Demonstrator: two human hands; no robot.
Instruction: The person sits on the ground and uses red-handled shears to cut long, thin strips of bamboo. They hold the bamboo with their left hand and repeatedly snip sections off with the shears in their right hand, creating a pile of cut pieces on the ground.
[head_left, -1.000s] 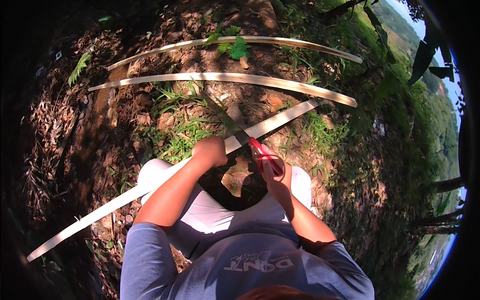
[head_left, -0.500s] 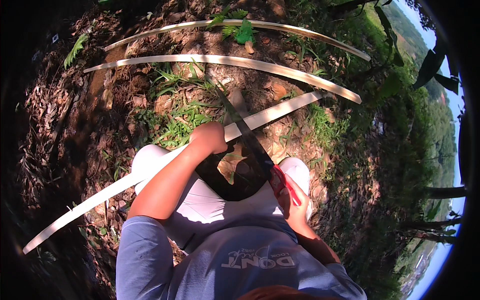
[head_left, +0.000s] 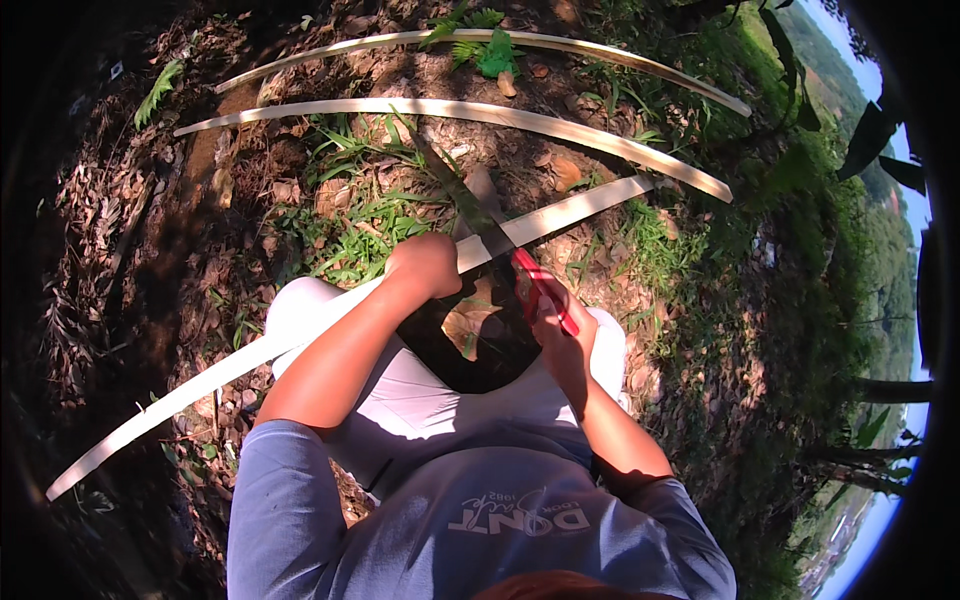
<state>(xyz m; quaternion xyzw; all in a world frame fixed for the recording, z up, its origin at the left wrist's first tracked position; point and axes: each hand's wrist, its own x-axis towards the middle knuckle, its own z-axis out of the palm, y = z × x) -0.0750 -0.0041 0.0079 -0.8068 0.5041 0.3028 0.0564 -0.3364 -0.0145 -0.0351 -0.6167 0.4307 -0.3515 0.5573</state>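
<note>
Two hands work mid-frame: your left hand point(head_left: 428, 265) clamps the strip point(head_left: 300, 335), which runs lower left to upper right; your right hand point(head_left: 560, 325) grips the knife point(head_left: 490, 230), blade crossing it just beside.

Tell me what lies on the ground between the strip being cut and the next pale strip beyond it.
In the head view, between the held strip and the next strip: grass tufts, dry leaves, bare soil, plus the knife blade.
</note>
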